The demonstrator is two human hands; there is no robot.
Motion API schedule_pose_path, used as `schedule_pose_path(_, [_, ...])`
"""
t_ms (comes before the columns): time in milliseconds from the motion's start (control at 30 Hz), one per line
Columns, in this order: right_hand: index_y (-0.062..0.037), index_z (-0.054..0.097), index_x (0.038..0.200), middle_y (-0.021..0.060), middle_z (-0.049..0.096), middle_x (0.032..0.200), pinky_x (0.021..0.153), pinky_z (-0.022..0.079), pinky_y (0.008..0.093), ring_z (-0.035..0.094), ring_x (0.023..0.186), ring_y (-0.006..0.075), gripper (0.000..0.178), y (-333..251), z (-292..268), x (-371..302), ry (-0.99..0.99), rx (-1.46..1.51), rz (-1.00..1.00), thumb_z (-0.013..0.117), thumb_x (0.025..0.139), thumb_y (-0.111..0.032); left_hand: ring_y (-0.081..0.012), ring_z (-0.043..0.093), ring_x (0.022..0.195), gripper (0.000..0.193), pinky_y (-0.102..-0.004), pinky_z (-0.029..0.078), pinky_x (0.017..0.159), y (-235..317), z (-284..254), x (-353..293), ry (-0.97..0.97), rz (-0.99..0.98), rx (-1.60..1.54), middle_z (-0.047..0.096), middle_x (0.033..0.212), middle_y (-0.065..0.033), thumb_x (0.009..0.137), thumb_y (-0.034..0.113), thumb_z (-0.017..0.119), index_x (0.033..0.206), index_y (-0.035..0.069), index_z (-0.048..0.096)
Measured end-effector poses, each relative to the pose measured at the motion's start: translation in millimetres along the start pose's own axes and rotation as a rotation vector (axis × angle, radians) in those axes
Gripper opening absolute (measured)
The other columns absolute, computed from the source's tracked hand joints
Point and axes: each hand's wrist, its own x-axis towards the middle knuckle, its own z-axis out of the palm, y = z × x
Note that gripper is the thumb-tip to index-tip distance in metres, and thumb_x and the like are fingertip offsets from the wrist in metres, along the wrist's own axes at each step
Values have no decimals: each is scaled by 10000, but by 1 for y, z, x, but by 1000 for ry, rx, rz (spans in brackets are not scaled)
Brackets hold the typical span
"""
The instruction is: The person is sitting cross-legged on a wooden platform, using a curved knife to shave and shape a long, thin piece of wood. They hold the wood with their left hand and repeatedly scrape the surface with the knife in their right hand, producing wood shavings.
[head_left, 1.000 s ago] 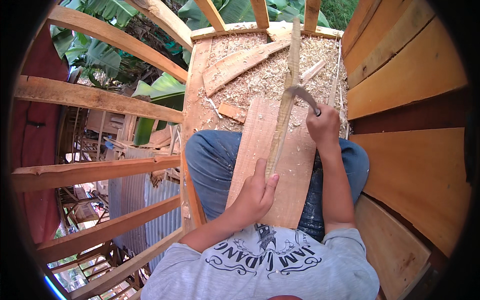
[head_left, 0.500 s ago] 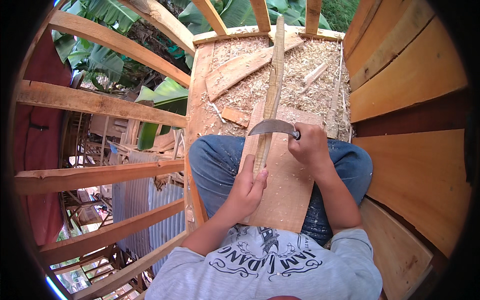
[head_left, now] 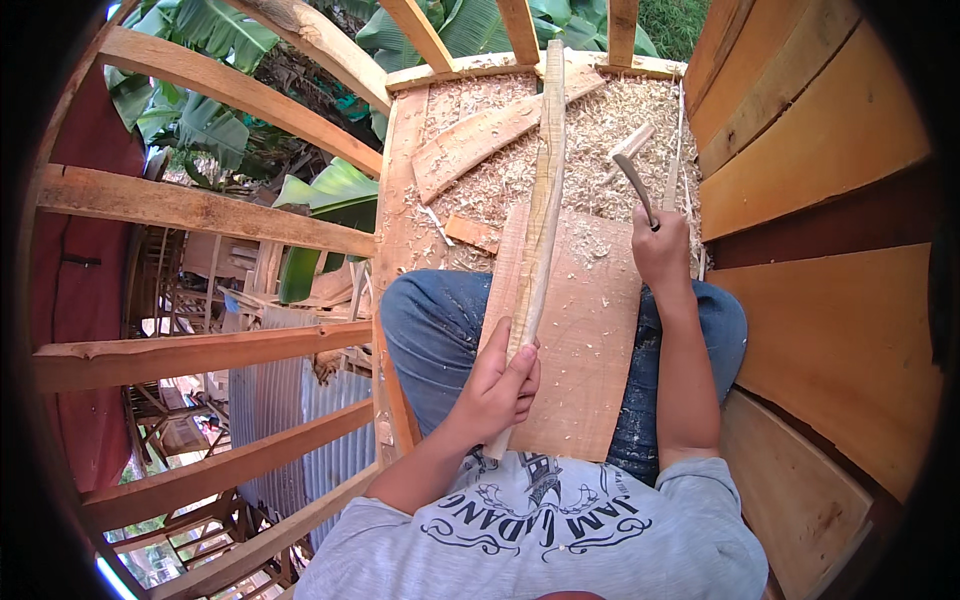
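**Wood strip (head_left: 545,215) in one hand, hooked knife (head_left: 636,185) in the other**

So the strip is long, slim and a bit wavy along its edges. It runs from near the shirt, up over a wide board (head_left: 585,340), toward the far edge of the floor; can't tell if it actually touches the board. The left hand (head_left: 505,385) is wrapped around it near the close end, with a short stub poking out below. The right hand (head_left: 663,247) has its fist closed on the knife handle, blade up and well apart from the strip. The board lies across the lap, over dusty jeans (head_left: 425,325). Past that, loads of shavings (head_left: 625,105), plus a tapered offcut (head_left: 480,148) and a small block (head_left: 472,233). Rails (head_left: 205,210) on the left, wooden panels (head_left: 820,330) on the right, big green leaves (head_left: 480,35) beyond.
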Motion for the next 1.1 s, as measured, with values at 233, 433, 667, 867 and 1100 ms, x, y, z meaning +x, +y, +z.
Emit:
schedule_pose_path(233, [-19, 625, 656, 213, 586, 621, 581, 480, 458, 596, 609, 396, 168, -27, 16, -40, -173, -99, -293, 574, 736, -157, -45, 251, 434, 151, -196, 230, 360, 0, -2, 3, -23, 63, 55, 299, 594, 23, 1014, 281, 357, 1073, 143, 341])
schedule_pose_path(433, [-56, 644, 690, 183, 602, 634, 598, 487, 446, 606, 622, 373, 120, -13, 14, -24, -46, -130, -264, 587, 708, -160, -50, 257, 438, 176, -197, 234, 366, -10, 11, 1, -39, -9, 21, 307, 603, 15, 1011, 300, 373, 1081, 144, 329])
schedule_pose_path(667, [-60, 648, 696, 174, 602, 625, 591, 485, 447, 607, 616, 366, 115, -13, 19, -23, -39, -124, -262, 592, 705, -160, -51, 244, 419, 159, -201, 227, 352, -8, 8, 1, -27, -30, -39, 297, 589, 15, 1013, 292, 363, 1069, 147, 333])
schedule_pose_path(867, [-53, 616, 653, 165, 579, 582, 557, 473, 443, 588, 565, 369, 142, -19, 20, -31, -104, -123, -398, 589, 748, -156, -51, 225, 404, 153, -202, 215, 335, -3, -5, 6, -33, 4, -62, 282, 578, 20, 1018, 282, 342, 1081, 142, 347])
schedule_pose_path(1100, [-32, 628, 698, 186, 563, 557, 541, 477, 443, 594, 554, 373, 160, -17, 23, -20, -55, -104, -321, 599, 776, -168, -46, 218, 409, 156, -200, 208, 342, -3, -3, 6, -25, 6, -28, 278, 578, 25, 1015, 279, 349, 1095, 146, 352])
